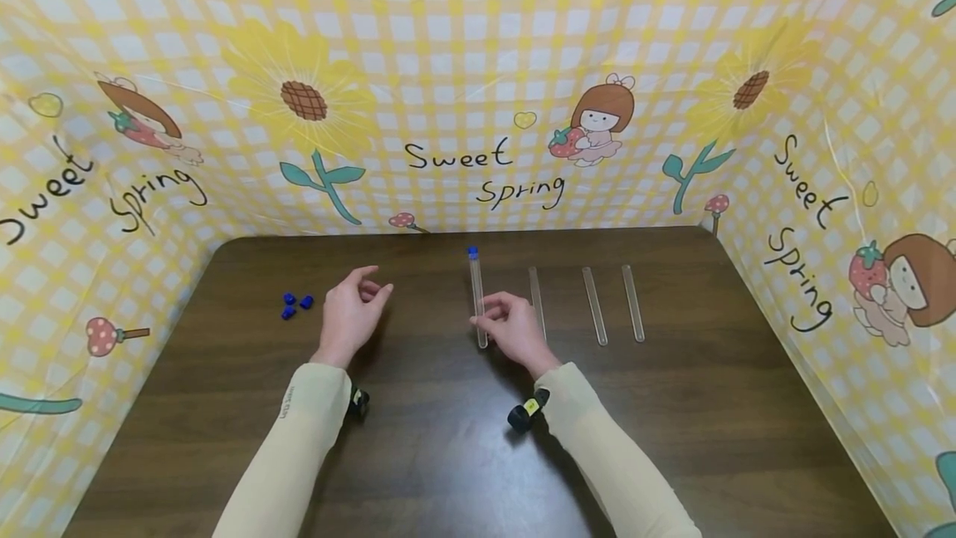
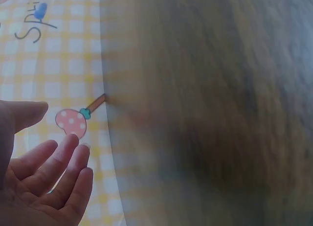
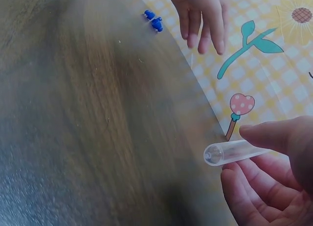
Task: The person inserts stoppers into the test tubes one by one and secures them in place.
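Note:
A clear test tube (image 1: 476,293) with a blue cap (image 1: 473,252) at its far end is held between the thumb and fingers of my right hand (image 1: 515,330). Its rounded bottom (image 3: 213,154) points toward the camera in the right wrist view. My left hand (image 1: 349,314) hovers over the table with nothing in it, its fingers relaxed and thumb apart, as the left wrist view of the hand (image 2: 49,177) also shows. Just left of it lie several small blue caps (image 1: 289,313). Uncapped test tubes lie to the right: one (image 1: 535,293) partly behind my right hand, two others (image 1: 595,305) beyond it.
The dark wooden table (image 1: 448,455) is enclosed at the back and sides by a yellow checked cloth (image 1: 448,65) with printed flowers and figures. A black wrist camera (image 1: 526,412) sits on the right wrist, another (image 1: 359,401) on the left.

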The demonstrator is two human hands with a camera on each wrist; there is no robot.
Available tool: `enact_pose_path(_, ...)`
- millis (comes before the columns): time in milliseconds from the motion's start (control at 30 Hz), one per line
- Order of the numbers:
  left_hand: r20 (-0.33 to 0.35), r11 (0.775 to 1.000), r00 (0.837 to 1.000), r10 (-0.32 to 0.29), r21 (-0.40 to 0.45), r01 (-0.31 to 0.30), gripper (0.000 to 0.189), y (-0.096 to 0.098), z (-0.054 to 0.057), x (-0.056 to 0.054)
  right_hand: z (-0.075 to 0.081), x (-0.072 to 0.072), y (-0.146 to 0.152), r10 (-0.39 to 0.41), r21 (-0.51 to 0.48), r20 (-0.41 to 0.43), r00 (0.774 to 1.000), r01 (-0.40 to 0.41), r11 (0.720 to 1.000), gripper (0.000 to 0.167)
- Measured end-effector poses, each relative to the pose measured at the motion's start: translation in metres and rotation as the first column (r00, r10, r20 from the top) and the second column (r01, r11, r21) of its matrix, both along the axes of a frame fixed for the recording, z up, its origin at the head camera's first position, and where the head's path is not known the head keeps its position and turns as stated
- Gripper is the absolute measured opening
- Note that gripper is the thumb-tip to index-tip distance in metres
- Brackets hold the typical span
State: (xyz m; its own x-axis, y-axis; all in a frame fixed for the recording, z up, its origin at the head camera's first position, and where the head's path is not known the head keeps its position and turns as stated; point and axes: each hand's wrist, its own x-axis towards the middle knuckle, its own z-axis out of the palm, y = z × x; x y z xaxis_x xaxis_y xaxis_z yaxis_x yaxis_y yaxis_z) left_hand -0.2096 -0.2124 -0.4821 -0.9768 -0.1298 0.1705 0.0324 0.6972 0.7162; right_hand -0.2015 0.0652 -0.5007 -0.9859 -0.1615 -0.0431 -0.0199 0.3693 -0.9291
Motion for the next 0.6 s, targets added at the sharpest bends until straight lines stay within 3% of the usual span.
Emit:
enact_pose_path(300, 0.011, 1.0, 1.0, 0.015, -0.024, -0.015, 0.048, -0.017, -0.002, 0.0, -0.003, -0.005, 0.006, -0.027, 0.011, 0.022, 0.999, 0.027, 1.0, 0.028)
enact_pose_path(600, -0.027, 0.998, 0.999, 0.045, -0.04, -0.046, 0.047, -0.036, 0.003, 0.001, -0.004, -0.006, 0.009, -0.043, 0.003, 0.031, 0.999, 0.043, 0.999, 0.031)
